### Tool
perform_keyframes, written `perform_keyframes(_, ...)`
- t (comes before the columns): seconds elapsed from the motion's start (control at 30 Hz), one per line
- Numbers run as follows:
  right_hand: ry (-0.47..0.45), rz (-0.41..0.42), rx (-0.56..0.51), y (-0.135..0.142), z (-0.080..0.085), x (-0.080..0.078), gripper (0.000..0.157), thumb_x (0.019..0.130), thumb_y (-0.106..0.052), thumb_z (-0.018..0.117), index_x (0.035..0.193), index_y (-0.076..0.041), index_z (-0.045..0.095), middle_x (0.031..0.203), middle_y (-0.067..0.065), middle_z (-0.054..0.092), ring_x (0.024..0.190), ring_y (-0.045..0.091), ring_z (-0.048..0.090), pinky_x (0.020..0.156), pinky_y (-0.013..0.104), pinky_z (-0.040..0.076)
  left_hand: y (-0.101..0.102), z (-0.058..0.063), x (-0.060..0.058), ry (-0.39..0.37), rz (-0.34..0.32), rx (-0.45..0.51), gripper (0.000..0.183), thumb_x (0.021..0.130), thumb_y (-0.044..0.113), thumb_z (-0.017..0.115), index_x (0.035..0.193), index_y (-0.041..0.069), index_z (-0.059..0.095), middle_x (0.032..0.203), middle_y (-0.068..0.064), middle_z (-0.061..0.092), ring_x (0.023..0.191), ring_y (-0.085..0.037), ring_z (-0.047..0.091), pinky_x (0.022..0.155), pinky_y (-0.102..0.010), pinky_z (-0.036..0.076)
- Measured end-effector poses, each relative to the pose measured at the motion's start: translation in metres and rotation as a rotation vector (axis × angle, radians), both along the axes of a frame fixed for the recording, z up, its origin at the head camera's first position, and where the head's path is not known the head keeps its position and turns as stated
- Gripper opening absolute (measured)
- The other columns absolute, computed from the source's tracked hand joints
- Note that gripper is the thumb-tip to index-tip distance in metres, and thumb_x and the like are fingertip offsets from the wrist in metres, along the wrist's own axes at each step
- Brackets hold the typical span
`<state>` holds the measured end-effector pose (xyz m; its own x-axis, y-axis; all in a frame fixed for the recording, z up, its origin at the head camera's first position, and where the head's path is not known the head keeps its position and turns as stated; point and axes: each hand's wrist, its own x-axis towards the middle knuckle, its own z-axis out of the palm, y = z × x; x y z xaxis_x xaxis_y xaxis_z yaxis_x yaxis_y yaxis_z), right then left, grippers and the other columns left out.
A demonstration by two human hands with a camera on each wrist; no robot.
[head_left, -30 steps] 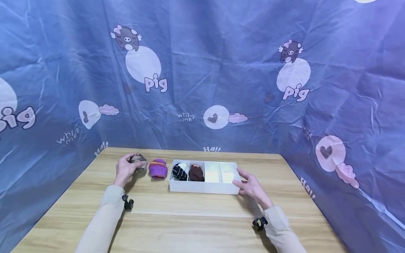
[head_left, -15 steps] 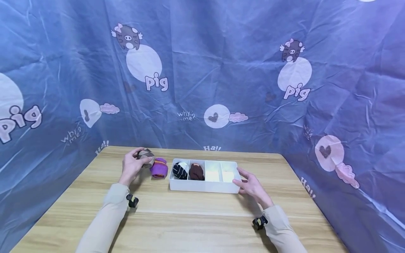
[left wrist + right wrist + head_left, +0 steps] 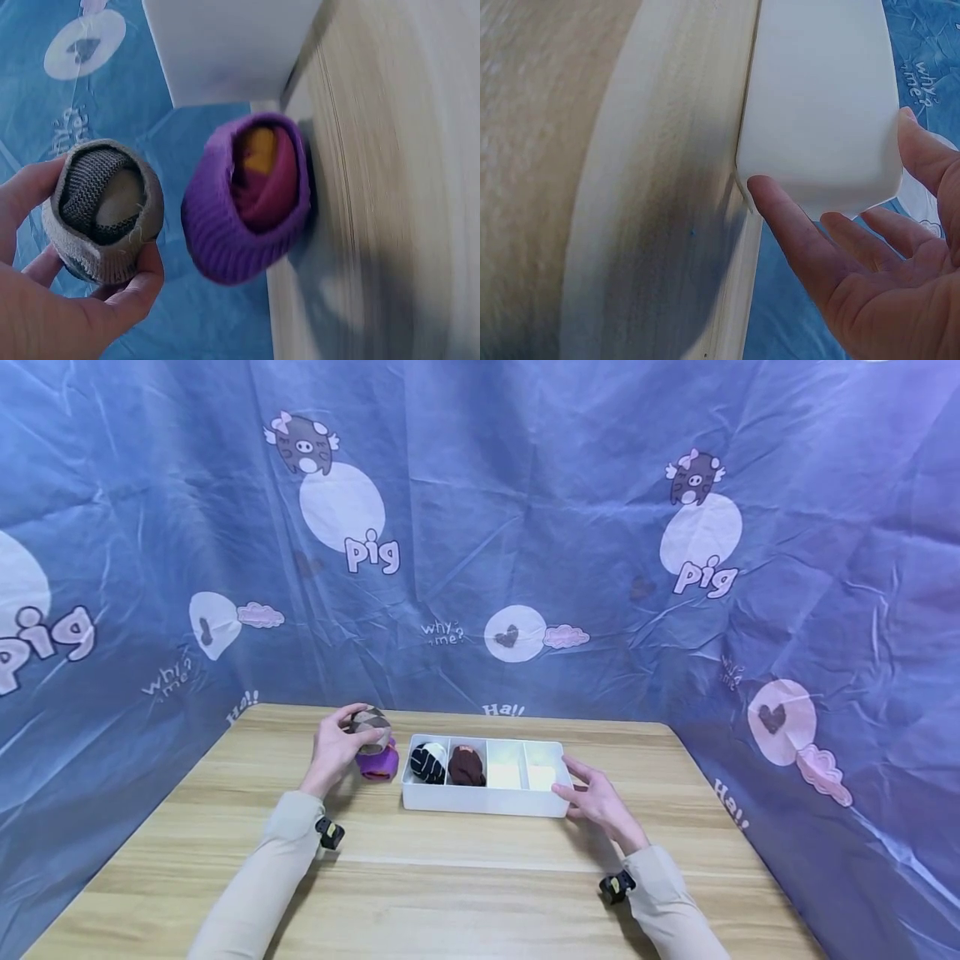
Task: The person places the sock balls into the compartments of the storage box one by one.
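My left hand (image 3: 335, 747) grips a rolled sock (image 3: 105, 214), grey-brown with a checked pattern, between thumb and fingers. It is lifted and overlaps a purple rolled sock (image 3: 378, 765) in the head view. That purple sock, with orange and magenta in its folds, sits on the table left of a white divided box (image 3: 480, 802). My right hand (image 3: 600, 802) holds the box's right end, thumb at the front corner and fingers round the end wall. A black-and-white rolled sock (image 3: 427, 764) lies in the leftmost compartment, a dark brown rolled sock (image 3: 467, 767) in the one beside it.
The two right compartments of the box hold no socks. A pale wooden table (image 3: 465, 893) carries everything. Blue cloth (image 3: 465, 552) printed with pigs and lettering hangs behind and at both sides.
My left hand has lifted the grey-brown sock and carried it right, from beside the purple sock to over it. My right hand and the box have stayed in place.
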<state>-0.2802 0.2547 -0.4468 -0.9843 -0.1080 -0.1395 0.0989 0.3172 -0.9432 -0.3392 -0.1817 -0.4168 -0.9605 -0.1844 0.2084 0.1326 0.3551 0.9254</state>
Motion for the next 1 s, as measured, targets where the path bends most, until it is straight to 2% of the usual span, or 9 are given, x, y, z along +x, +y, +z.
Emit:
perform_keyframes(0.33,-0.003,-0.003,0.023,-0.002,-0.002,0.001,0.075,0.093,-0.015,0.066,0.154,-0.005,0.024,0.160,0.022,0.021,0.130,0.046,0.047,0.079,0.041,0.059,0.019,-0.007,0.001,-0.016,-0.036,0.012,0.063,0.073,0.022,0.086,0.131,0.016,0.061,0.123,-0.019,0.064,0.111,-0.031,0.060,0.094,-0.039,0.050)
perform_keyframes(0.57,-0.001,-0.012,0.030,0.000,-0.003,0.001,0.076,0.092,-0.018,0.068,0.154,-0.006,0.025,0.160,0.021,0.022,0.131,0.046,0.045,0.081,0.039,0.059,0.032,-0.011,-0.001,-0.012,-0.061,0.009,0.067,0.071,0.022,0.087,0.132,0.015,0.060,0.127,-0.020,0.063,0.113,-0.032,0.059,0.096,-0.041,0.047)
perform_keyframes(0.8,0.007,0.003,0.027,-0.001,0.003,0.003,0.075,0.093,-0.014,0.066,0.154,-0.005,0.023,0.160,0.023,0.020,0.130,0.046,0.048,0.077,0.042,0.059,0.048,-0.008,-0.003,-0.020,-0.096,0.038,0.067,0.070,0.021,0.087,0.132,0.016,0.061,0.127,-0.021,0.063,0.113,-0.032,0.060,0.097,-0.041,0.047)
perform_keyframes(1.0,0.008,0.005,0.028,-0.001,0.001,0.000,0.075,0.094,-0.013,0.065,0.155,-0.004,0.022,0.160,0.023,0.019,0.130,0.046,0.048,0.077,0.044,0.058,0.063,-0.006,-0.004,-0.016,-0.126,0.035,0.067,0.071,0.025,0.087,0.132,0.018,0.061,0.129,-0.017,0.063,0.112,-0.030,0.061,0.095,-0.039,0.047)
